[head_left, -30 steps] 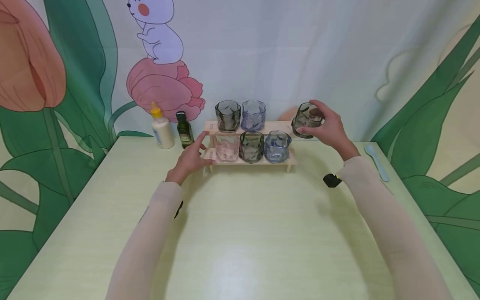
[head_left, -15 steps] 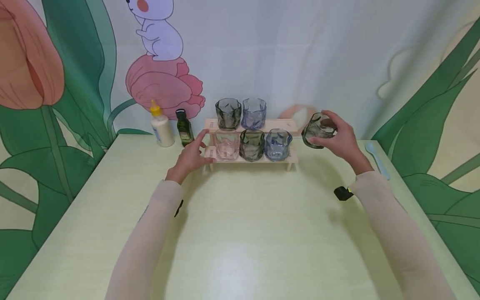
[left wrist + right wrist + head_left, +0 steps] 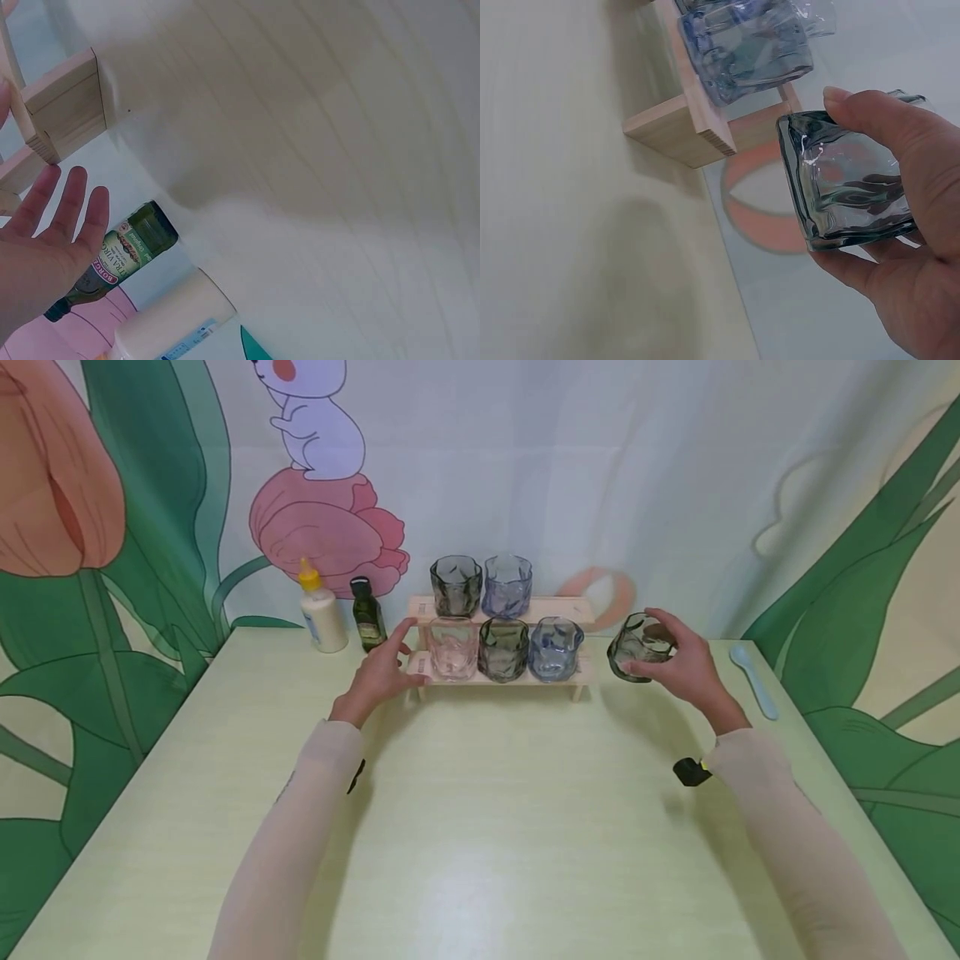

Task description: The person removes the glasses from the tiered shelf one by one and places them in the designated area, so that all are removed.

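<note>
My right hand [image 3: 686, 664] grips a smoky grey glass cup [image 3: 637, 647] by its sides, thumb in front, right of the wooden rack [image 3: 555, 608]. In the right wrist view the cup [image 3: 847, 184] is tilted, its thick base facing the rack. My left hand [image 3: 378, 677] touches the rack's left end with thumb and forefinger spread; in the left wrist view its other fingers [image 3: 71, 202] are extended. On the upper tier stand a grey cup [image 3: 456, 587] and a pale blue cup [image 3: 507, 587]. The lower tier bears a pink cup [image 3: 453, 650], a dark grey-green cup [image 3: 503, 650] and a blue cup [image 3: 556, 650].
A dark green oil bottle [image 3: 368, 614] and a cream squeeze bottle [image 3: 322, 614] with a yellow cap stand left of the rack. A light blue spoon [image 3: 753, 681] lies by the table's right edge. A printed curtain [image 3: 570, 468] hangs behind the table [image 3: 480, 827].
My right hand has carried the grey cup away from the rack's upper tier, rightward and down toward the table. My left hand stays at the rack's left end.
</note>
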`<state>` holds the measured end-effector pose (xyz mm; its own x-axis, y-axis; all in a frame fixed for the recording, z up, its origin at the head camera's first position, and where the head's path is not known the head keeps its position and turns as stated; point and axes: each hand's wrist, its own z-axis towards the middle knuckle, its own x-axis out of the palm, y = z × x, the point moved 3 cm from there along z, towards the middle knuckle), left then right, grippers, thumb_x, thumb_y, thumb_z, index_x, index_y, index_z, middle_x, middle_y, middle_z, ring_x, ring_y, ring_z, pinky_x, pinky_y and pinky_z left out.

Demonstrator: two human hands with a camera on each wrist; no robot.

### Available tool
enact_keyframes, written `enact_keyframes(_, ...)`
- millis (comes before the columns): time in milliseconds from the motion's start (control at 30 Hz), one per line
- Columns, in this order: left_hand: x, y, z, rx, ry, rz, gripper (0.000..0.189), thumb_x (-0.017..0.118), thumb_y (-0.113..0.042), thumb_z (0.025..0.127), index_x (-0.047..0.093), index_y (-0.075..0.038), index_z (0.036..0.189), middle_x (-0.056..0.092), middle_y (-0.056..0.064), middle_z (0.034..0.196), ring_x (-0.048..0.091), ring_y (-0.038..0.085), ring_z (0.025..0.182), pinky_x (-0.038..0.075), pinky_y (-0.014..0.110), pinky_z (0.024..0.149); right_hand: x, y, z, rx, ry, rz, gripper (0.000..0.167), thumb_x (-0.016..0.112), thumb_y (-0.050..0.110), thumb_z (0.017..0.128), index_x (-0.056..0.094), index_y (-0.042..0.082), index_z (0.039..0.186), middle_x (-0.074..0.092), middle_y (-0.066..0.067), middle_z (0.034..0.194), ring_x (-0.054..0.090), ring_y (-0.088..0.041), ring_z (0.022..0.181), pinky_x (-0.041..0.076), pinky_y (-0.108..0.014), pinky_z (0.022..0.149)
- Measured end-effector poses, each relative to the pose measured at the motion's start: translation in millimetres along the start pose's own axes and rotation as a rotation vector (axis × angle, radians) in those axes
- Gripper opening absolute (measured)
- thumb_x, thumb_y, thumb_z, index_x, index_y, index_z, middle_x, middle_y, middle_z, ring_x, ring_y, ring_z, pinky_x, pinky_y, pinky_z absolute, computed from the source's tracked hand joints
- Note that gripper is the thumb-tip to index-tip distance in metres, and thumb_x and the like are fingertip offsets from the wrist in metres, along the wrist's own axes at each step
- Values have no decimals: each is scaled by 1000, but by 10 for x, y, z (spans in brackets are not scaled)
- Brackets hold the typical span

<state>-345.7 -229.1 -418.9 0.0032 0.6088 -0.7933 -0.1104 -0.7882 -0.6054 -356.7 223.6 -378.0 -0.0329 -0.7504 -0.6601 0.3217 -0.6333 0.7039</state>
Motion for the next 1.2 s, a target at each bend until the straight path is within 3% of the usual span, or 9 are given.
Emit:
enact_keyframes(300, 3, 8, -4, -1, 3, -2, 100, 81, -24, 84, 16, -33, 158, 57, 17, 130, 58, 38, 113, 49, 55, 89, 142, -135, -89, -10, 25, -13, 88, 84, 24, 81, 36, 17, 155, 56, -25, 138, 50, -42, 132, 45, -57, 98)
enact_keyframes(900, 10, -7, -18, -4, 2, -1, 99, 81, -24, 85, 15, -34, 159, 58, 16, 130, 58, 39, 115, 49, 55, 88, 366, -484, -251, 71, 86, -14, 92, 85, 27, 80, 34, 15, 156, 53, -26, 141, 49, -43, 132, 41, -59, 104)
enact_keyframes(1200, 5, 0, -14, -7, -4, 6, 99, 81, -25, 85, 15, -35, 159, 58, 16, 130, 58, 40, 116, 49, 56, 88, 446, -522, -288, 56, 101, -17, 92, 86, 23, 79, 35, 14, 155, 54, -27, 140, 49, -44, 131, 40, -61, 104)
